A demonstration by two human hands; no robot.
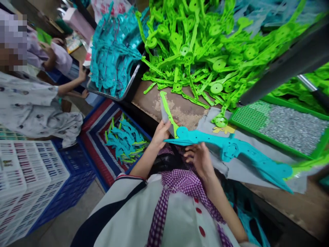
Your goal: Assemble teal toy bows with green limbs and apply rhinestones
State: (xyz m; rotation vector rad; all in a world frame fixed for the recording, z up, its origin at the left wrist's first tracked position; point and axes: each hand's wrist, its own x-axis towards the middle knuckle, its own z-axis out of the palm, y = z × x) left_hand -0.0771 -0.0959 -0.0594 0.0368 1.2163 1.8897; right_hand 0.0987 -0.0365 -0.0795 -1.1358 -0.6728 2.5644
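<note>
A teal plastic toy bow (213, 138) stretches across in front of me, with a lime green curved arm (168, 111) at its left end and another green arm (312, 164) at its right end. My left hand (161, 133) is closed around the left end, where the green arm meets the teal body; some fingers are hidden behind it. Just below the teal body is my right hand (202, 157), its fingers loosely bent and apart. Its fingertips are at the body's lower edge; I cannot tell whether they press on it.
Lime green arms (185, 51) are heaped across the table. Teal parts fill a black tray (123, 94). A green tray (272, 135) holds small metal pieces. A dark pole (282, 65) slants in from the right. Left are a striped-lined crate (95, 137), white crate (33, 168) and co-workers.
</note>
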